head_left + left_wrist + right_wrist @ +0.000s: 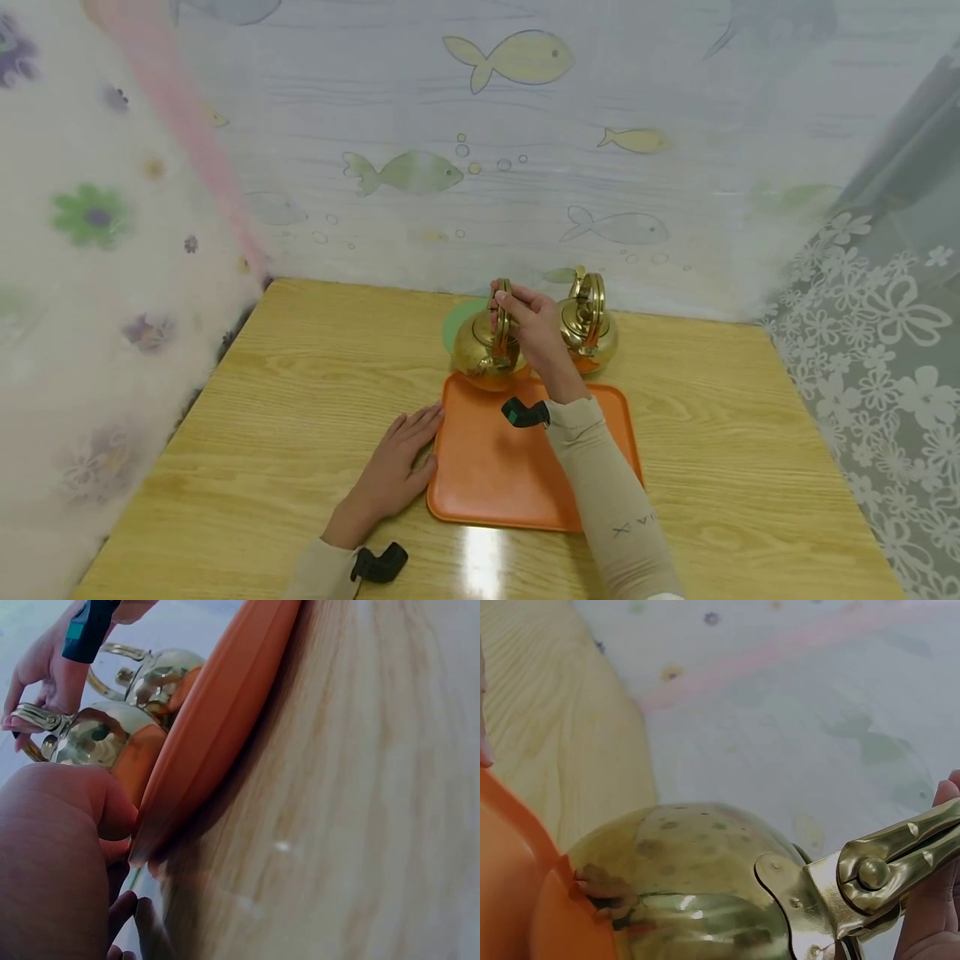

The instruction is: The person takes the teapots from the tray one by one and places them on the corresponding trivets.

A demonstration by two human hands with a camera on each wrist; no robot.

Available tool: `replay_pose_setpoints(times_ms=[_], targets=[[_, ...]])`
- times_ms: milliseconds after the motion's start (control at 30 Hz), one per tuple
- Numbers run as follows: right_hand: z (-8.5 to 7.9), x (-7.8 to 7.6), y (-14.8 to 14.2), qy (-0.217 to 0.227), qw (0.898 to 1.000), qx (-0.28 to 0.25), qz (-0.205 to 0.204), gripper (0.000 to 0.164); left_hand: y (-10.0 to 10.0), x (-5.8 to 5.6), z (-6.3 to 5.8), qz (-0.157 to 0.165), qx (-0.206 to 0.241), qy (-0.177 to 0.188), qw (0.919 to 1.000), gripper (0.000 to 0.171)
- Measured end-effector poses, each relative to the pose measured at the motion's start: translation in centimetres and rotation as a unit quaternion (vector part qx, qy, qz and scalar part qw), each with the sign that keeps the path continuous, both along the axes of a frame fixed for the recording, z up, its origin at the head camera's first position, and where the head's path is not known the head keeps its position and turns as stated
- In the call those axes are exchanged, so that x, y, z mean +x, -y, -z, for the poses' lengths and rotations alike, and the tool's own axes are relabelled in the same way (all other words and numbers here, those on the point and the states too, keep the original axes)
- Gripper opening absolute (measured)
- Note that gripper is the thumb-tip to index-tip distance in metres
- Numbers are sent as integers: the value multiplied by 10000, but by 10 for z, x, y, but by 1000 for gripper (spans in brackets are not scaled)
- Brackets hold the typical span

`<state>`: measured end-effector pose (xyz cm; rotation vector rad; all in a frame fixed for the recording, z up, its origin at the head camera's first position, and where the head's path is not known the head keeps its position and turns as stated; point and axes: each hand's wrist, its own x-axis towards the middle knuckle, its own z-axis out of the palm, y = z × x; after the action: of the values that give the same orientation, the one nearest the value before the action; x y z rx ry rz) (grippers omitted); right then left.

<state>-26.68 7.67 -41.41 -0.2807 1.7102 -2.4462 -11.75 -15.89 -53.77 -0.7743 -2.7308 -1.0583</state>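
Observation:
A round brass kettle (480,346) stands just beyond the back edge of an orange tray (502,467), towards its left. My right hand (536,325) grips the raised handle of this kettle; in the right wrist view the hinged metal handle (900,862) runs into the fingers. A second brass kettle (600,333) is close by on the right, partly hidden behind my right hand. My left hand (397,467) rests at the tray's left side, fingers extended with their tips touching the rim. The left wrist view has the thumb (116,814) near the tray's edge.
The wooden table (315,358) carries the tray and kettles. A green round patch (453,327) shows behind the left kettle. Fish-printed sheeting (405,242) hangs along the table's back, and a lacy flowered curtain (885,417) borders the right side.

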Motion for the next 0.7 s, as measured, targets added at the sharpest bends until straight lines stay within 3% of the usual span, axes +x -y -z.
replay_pose_setpoints(times_ms=[233,533,700], targets=[[2,-2,0,-222,9997,-13,22,35,-3,-1,3,-13,-12,-38,10000,58],[6,-5,2,-365,9990,-237,-50,44,-3,-1,4,-52,18,-207,9998,58],[9,-8,4,-483,9985,-249,-111,42,-2,-1,3,-62,1,-82,9999,58]])
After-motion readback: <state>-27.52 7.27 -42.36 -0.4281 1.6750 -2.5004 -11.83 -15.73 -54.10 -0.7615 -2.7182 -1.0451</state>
